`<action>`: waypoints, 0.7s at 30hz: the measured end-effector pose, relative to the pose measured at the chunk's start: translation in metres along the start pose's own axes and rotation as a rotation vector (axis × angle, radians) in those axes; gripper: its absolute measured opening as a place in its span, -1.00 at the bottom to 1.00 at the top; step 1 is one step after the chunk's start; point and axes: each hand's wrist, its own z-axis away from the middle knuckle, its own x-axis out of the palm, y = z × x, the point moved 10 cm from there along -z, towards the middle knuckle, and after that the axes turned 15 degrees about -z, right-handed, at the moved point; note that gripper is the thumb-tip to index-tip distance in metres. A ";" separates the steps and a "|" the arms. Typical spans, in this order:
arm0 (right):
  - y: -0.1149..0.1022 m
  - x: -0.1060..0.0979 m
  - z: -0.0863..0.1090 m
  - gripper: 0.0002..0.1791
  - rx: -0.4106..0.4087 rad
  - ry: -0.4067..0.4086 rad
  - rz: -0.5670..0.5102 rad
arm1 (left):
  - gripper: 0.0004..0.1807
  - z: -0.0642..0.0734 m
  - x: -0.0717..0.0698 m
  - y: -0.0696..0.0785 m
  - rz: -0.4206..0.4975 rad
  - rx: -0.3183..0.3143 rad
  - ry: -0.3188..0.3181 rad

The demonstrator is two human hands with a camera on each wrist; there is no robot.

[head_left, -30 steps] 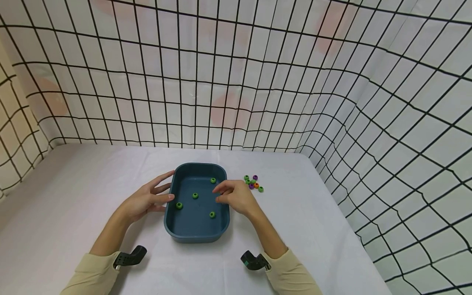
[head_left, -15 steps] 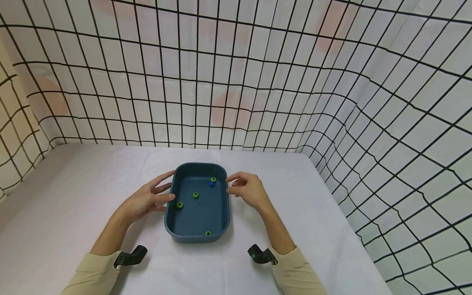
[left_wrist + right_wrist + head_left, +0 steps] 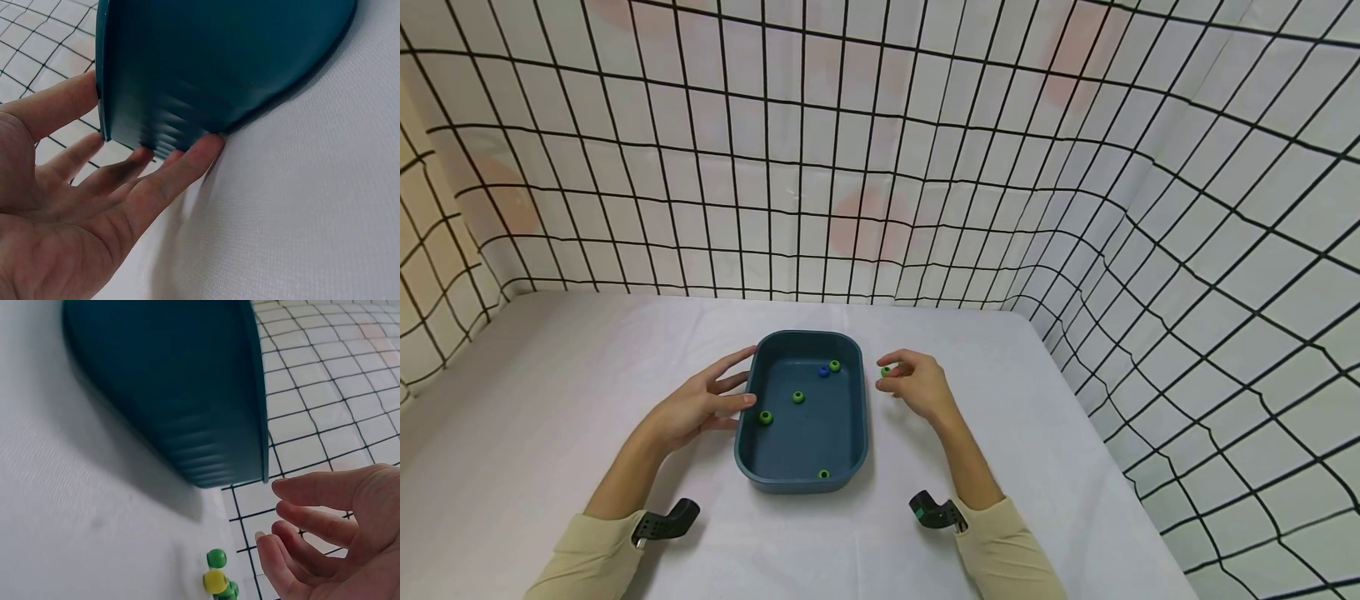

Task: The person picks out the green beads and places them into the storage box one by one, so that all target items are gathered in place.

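My left hand steadies the blue tray from its left side, thumb at the rim. In the left wrist view its straight fingers touch the outer wall. Inside the tray lie a blue bead, a green bead right beside it, and several other green beads. To the right of the tray, my right hand has its thumb and fingers apart, with a green bead showing between the tips. The right wrist view shows relaxed fingers holding nothing, with green and yellow beads on the cloth beyond.
A white cloth covers the table. Black netting rises behind and on both sides. The right hand hides most of the loose bead pile in the head view.
My right hand has moved right, from over the tray to the loose beads. A blue bead now lies in the tray, and one green bead has shifted to its near wall. The left hand stays put.
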 end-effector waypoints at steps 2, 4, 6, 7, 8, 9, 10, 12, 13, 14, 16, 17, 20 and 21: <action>0.003 -0.001 -0.001 -0.66 0.010 0.006 0.005 | -0.04 0.000 0.000 0.000 -0.001 -0.001 0.000; 0.007 -0.003 -0.003 -0.64 0.020 0.018 0.014 | -0.04 0.000 0.000 -0.001 0.001 0.000 -0.001; 0.012 -0.005 -0.004 -0.64 0.032 0.027 0.025 | -0.03 0.000 0.000 -0.001 0.003 0.001 -0.002; 0.014 -0.005 -0.005 -0.64 0.038 0.034 0.032 | -0.03 0.000 0.000 0.000 0.004 0.001 -0.002; 0.016 -0.006 -0.006 -0.65 0.043 0.040 0.037 | -0.03 0.000 0.000 0.000 0.004 0.001 -0.002; 0.019 -0.007 -0.007 -0.65 0.048 0.046 0.041 | -0.03 0.000 0.000 0.000 0.004 0.002 -0.002; 0.020 -0.007 -0.008 -0.65 0.050 0.048 0.043 | -0.03 0.000 0.000 0.000 0.004 0.002 -0.002; 0.024 -0.007 -0.009 -0.65 0.050 0.050 0.046 | -0.04 0.000 0.000 -0.001 0.004 0.002 -0.001; 0.025 -0.008 -0.009 -0.65 0.051 0.051 0.047 | -0.04 0.000 0.000 -0.001 0.005 0.002 -0.001; 0.026 -0.008 -0.009 -0.65 0.049 0.051 0.049 | -0.04 0.000 0.000 -0.001 0.004 0.002 0.000; 0.030 -0.008 -0.010 -0.65 0.053 0.053 0.048 | -0.04 0.000 0.000 -0.002 0.002 0.003 -0.001; 0.032 -0.009 -0.010 -0.65 0.056 0.055 0.047 | -0.03 0.000 0.000 -0.002 0.001 0.002 -0.001; 0.038 -0.010 -0.011 -0.65 0.072 0.066 0.030 | -0.03 -0.001 0.000 -0.002 -0.002 0.002 -0.001; 0.041 -0.011 -0.012 -0.65 0.079 0.071 0.021 | -0.03 -0.001 0.000 -0.002 -0.002 0.002 -0.002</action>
